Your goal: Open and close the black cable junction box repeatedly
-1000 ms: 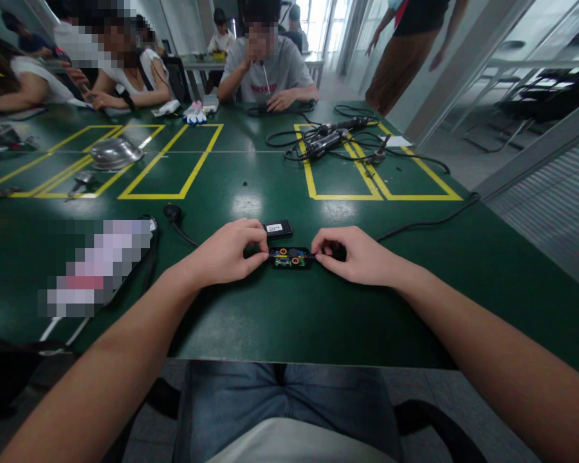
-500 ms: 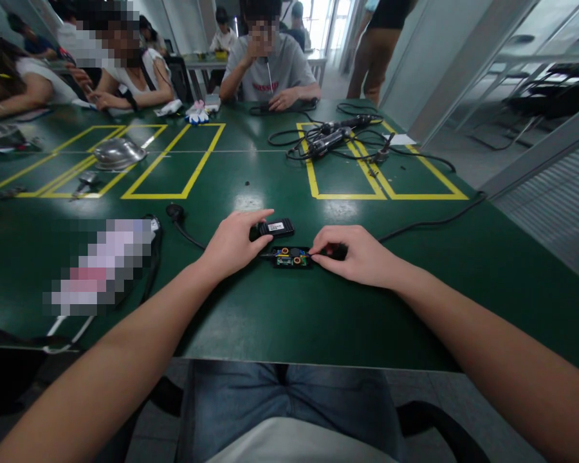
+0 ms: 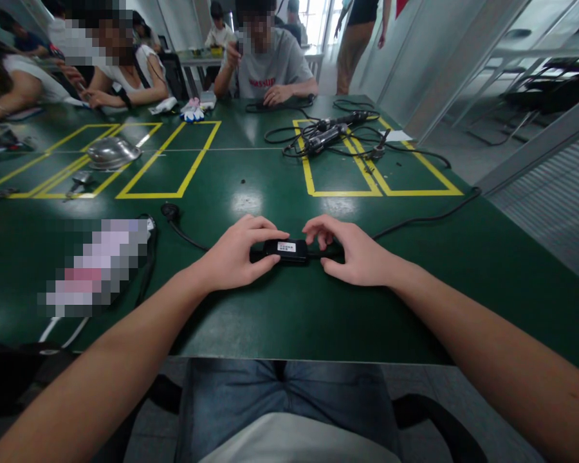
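White-labelled black inline cord box (image 3: pixel 292 253) between hands, long axis left–right | left hand (image 3: pixel 234 252) nearer, gripping its left end | right hand (image 3: pixel 356 252) beside right end, fingers parted

Box (image 3: pixel 293 259): black, oblong, lying flat on the green table (image 3: pixel 309 321) before me; whether its lid (image 3: pixel 301 248) is fully seated, I cannot tell.
Label (image 3: pixel 286 247): white, dark print, facing up.
Cord (image 3: pixel 415 224): black, leaving the box on my left and right.
Plug (image 3: pixel 170 211): black, to my left.
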The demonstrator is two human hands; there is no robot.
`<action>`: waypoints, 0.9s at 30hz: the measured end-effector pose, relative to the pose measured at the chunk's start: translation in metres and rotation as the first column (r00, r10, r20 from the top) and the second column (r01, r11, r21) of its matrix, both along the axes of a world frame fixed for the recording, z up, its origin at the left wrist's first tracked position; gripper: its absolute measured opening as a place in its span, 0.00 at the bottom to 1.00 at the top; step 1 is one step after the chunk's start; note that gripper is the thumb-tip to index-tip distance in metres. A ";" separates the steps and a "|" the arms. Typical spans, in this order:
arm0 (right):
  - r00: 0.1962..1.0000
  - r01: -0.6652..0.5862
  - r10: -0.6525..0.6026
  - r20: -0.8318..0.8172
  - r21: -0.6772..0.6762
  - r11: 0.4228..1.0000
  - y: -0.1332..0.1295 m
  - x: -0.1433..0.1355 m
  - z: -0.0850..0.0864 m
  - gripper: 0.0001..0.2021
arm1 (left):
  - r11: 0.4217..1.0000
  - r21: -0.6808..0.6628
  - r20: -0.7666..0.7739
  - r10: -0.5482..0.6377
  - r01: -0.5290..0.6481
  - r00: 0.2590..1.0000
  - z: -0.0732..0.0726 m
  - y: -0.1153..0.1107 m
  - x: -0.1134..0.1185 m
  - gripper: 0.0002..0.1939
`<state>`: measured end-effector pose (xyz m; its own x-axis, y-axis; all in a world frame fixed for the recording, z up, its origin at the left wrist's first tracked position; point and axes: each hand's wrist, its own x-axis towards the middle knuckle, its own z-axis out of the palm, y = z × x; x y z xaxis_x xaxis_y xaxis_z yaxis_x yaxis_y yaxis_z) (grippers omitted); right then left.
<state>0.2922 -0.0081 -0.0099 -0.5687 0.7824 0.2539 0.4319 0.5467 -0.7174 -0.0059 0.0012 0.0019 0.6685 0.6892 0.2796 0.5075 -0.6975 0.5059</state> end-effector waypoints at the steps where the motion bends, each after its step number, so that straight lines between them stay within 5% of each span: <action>1: 1.000 0.000 0.000 0.009 0.017 1.000 0.000 -0.001 0.000 0.26 | 1.000 -0.005 -0.008 0.004 -0.004 1.000 0.000 0.000 0.000 0.21; 10: 0.997 0.034 -0.041 0.064 0.100 0.994 0.002 -0.005 -0.008 0.14 | 0.999 -0.052 -0.046 -0.015 0.012 0.999 -0.001 0.001 0.000 0.21; 27: 0.985 0.053 -0.076 0.152 0.153 0.987 -0.005 -0.009 -0.004 0.11 | 0.999 -0.038 -0.069 0.007 -0.010 0.998 -0.004 0.000 0.004 0.21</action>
<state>0.2827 -0.0128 -0.0135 -0.5598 0.7795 0.2810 0.5705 0.6085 -0.5516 -0.0023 0.0016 -0.0019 0.6792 0.7041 0.2071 0.5476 -0.6741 0.4957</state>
